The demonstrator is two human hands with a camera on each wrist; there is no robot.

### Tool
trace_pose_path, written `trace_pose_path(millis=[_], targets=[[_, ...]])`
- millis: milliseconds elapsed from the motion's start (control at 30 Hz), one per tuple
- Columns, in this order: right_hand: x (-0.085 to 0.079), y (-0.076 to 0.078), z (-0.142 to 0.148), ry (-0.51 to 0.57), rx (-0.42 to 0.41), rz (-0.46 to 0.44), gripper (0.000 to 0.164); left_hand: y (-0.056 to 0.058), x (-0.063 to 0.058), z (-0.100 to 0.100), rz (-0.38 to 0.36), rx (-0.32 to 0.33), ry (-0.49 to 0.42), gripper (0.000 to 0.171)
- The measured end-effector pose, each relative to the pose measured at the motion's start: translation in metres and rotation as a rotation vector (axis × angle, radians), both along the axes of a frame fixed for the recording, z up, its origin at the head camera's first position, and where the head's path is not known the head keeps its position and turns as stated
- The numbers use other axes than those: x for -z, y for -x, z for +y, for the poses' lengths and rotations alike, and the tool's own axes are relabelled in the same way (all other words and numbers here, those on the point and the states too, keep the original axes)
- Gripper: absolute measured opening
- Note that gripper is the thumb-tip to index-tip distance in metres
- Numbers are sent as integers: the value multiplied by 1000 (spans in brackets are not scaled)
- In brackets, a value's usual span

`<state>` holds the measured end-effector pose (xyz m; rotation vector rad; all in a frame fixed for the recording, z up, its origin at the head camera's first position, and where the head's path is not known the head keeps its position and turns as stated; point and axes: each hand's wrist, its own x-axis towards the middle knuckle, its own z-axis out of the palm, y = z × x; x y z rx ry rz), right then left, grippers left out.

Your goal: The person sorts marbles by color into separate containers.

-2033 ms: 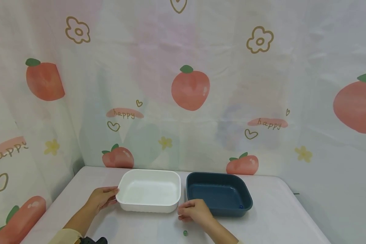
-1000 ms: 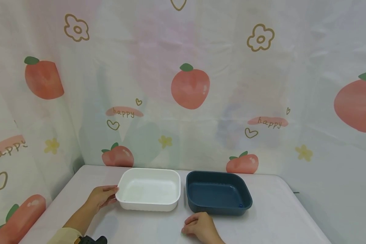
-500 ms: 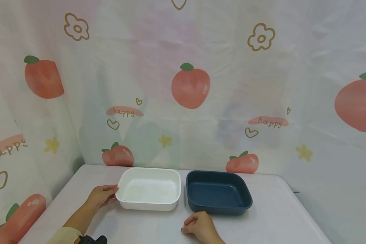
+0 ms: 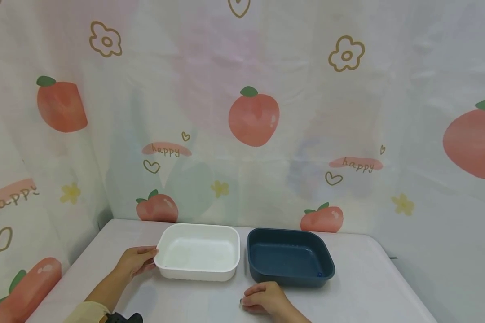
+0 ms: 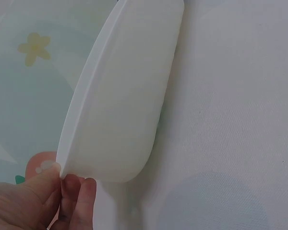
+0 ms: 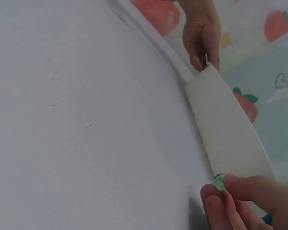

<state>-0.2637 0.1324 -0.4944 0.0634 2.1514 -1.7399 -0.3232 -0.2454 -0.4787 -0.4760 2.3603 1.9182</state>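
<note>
My left hand (image 4: 136, 261) pinches the left rim of a white rectangular plastic tub (image 4: 198, 274), thumb on top and fingers beneath in the left wrist view. In front of the dark blue tub (image 4: 297, 281), my right hand (image 4: 268, 298) pinches a small green glass marble (image 6: 219, 182) between thumb and fingertips. The right wrist view shows the marble close over the white cloth. A small blue marble (image 4: 319, 274) lies in the front right corner of the dark blue tub.
Both tubs stand side by side on a table with a white cloth (image 4: 363, 287), a narrow gap between them. A curtain (image 4: 252, 179) printed with peaches hangs right behind the table and along its sides. A black device (image 4: 123, 318) sits at the left wrist.
My right hand has come from the gap between the tubs toward the table's front and picked up the green marble that lay there. My left hand has stayed on the white tub's rim.
</note>
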Motion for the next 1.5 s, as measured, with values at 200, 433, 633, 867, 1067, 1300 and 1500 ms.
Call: trace_pose_path(millis=[200,433,633,867,1067,1300,1500], targets=[[-6,5,0,80,-3,-33,27,1,0,1,7,10,-58,50],[-15,8,-3,213,-40,-37,29,1,-2,3,11,18,-83,50],[-35,13,-9,247,-58,-7,29,1,-1,2,10,23,-70,50],[-63,30,-19,251,-7,40,29,1,-2,1,11,34,-75,49],[-70,51,-32,218,16,70,32,1,0,-1,21,40,-93,49],[-58,62,-41,200,30,67,28,0,-2,0,11,26,-44,48],[-52,63,-43,172,39,73,25,-2,-4,1,24,29,-63,47]])
